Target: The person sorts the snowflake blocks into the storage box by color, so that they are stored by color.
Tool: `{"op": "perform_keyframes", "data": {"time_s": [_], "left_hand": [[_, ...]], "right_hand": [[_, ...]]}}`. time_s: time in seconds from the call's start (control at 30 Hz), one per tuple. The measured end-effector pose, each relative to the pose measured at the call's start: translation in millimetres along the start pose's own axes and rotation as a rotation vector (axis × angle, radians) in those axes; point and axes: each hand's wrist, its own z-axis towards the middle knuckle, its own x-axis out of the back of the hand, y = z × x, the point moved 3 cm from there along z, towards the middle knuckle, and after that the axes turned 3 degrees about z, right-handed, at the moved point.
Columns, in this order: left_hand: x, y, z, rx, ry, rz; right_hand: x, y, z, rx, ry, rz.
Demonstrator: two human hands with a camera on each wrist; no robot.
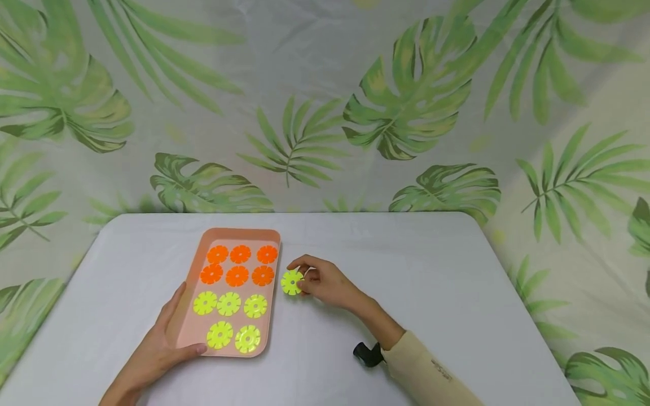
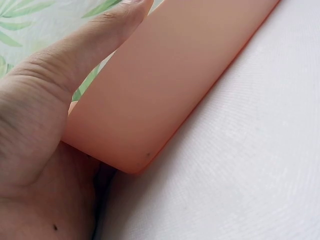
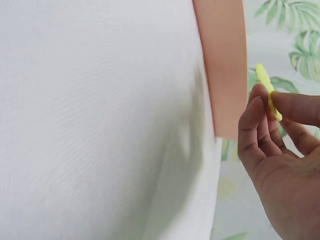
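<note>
Your left hand (image 1: 152, 352) grips the pink tray (image 1: 189, 332) so it stays put, while your right hand's (image 1: 325, 282) fingers (image 3: 255, 117) pinch a yellow disc (image 1: 291, 282) just beside it.

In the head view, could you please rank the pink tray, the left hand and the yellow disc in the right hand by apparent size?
1. pink tray
2. left hand
3. yellow disc, clearly smallest
</note>
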Motion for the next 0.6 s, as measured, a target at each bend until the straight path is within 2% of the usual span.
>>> {"op": "perform_keyframes", "data": {"time_s": [0.17,0.6], "left_hand": [[0.6,1.9,0.9,-0.017,0.004,-0.017],[0.0,0.5,-0.8,0.003,-0.003,-0.027]], "right_hand": [[-8,-8,5,0.009,-0.017,-0.001],[-33,-17,18,0.026,-0.051,0.019]]}}
